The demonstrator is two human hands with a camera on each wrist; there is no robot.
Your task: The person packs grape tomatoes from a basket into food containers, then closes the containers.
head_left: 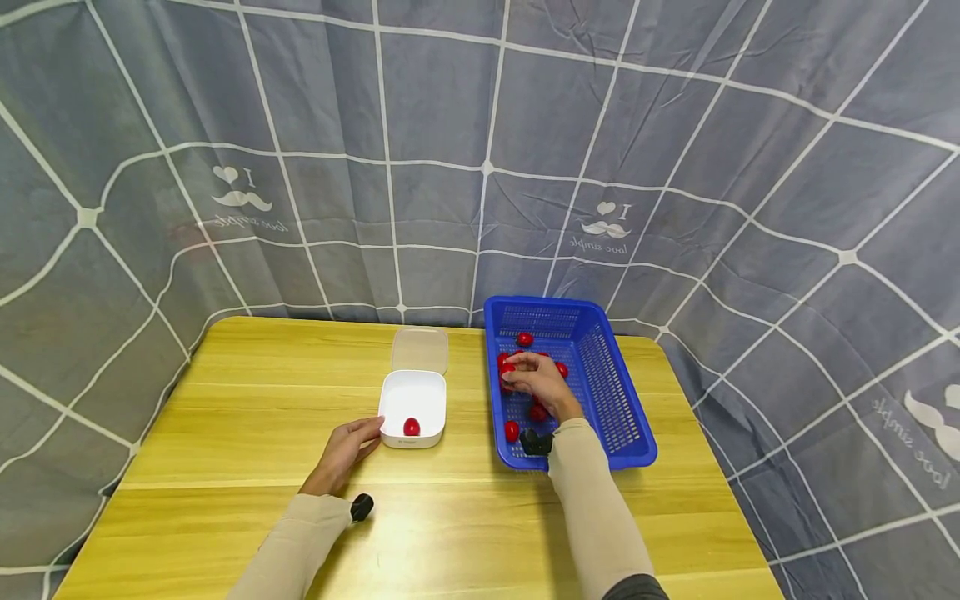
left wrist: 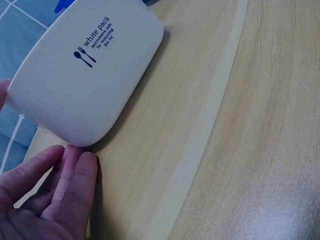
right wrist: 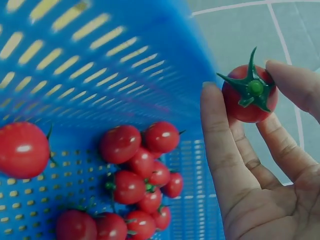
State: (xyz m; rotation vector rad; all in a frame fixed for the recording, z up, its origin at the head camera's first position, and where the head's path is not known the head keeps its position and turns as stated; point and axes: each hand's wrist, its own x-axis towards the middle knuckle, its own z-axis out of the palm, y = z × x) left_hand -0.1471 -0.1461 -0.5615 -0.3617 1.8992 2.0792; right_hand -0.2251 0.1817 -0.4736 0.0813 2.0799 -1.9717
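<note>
Tub (head_left: 414,393) on tbl (head_left: 262,400), 1 tomato (head_left: 412,427) inside, basket (head_left: 632,458) to R w/ more tomatoes (head_left: 512,431), curtain (head_left: 442,208) behind

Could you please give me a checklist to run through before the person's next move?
1. Tomato held securely by the right hand: ok, apparently; it is pinched between thumb and fingers.
2. Right hand above the white box: not ok; it is over the blue basket.
3. Lid out of the way: ok; it lies open behind the box.
4. Room in the box: ok; only one tomato shows inside.
5. Left hand at the box: ok; its fingers touch the left side.
6. Left hand pressing firmly enough: cannot tell; force does not show.
</note>
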